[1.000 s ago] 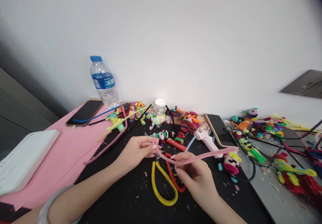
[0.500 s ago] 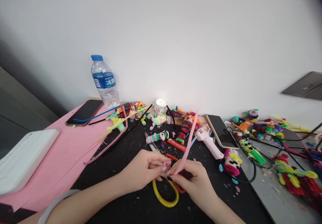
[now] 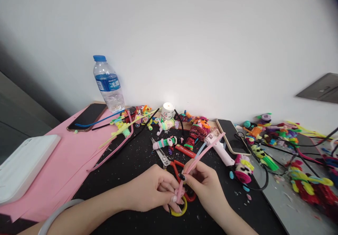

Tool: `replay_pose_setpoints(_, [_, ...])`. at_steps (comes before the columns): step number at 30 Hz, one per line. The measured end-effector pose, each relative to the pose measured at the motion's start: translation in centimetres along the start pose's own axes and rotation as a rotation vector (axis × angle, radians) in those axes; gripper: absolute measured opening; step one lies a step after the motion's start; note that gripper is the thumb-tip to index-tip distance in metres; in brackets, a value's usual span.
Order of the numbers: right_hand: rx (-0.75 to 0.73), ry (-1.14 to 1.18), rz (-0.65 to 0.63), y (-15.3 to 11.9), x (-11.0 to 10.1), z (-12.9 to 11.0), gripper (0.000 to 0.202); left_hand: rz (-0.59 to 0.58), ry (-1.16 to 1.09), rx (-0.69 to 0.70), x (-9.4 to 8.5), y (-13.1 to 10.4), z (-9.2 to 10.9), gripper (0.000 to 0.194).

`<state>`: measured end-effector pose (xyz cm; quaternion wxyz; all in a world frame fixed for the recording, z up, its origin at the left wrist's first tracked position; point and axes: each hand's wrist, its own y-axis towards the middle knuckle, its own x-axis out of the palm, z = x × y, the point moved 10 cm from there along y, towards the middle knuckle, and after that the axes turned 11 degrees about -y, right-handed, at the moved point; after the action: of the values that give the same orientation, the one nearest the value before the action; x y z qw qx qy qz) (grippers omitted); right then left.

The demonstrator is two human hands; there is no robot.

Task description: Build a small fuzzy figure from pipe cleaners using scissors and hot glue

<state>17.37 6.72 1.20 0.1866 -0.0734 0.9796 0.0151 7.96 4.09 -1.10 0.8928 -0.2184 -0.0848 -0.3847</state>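
Observation:
Between my two hands runs a pink pipe cleaner [image 3: 204,152]. My left hand [image 3: 155,189] pinches its lower end, where the pink is bent or coiled; the fingers partly hide that end. Higher up, my right hand [image 3: 203,184] grips the same strip between thumb and fingers, and its free end points up to the right. Beneath my hands lie scissors with a red handle [image 3: 177,171] and a yellow handle loop [image 3: 182,210], partly covered. A striped pipe-cleaner figure [image 3: 165,143] rests over the scissor blades.
A pale pink glue gun [image 3: 223,152] and a phone [image 3: 232,136] lie to the right, near several pipe-cleaner figures. Against the wall stand a water bottle [image 3: 109,87] and a paper cup [image 3: 168,111]. Pink paper [image 3: 66,150] carries a dark phone [image 3: 87,117] and a white box-like device [image 3: 29,168].
My right hand has shifted up along the pink pipe cleaner, away from my left, which has dropped slightly. The strip now leans further right, and more of the red-handled scissors shows.

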Motion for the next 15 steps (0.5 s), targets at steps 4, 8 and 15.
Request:
replay_pose_setpoints(4, [0.08,0.077,-0.021,0.1,0.1,0.9,0.015,-0.047,-0.05,-0.049,0.1,0.1,-0.8,0.015])
replay_pose_setpoints(8, [0.114,0.126,0.033,0.3,-0.4,1.4,0.021,-0.148,-0.111,-0.091,0.7,0.2,-1.8,0.015])
replay_pose_setpoints(15, [0.11,0.185,0.137,0.9,-2.2,1.6,0.027,-0.284,-0.215,-0.238,2.4,-0.6,-3.2,0.018])
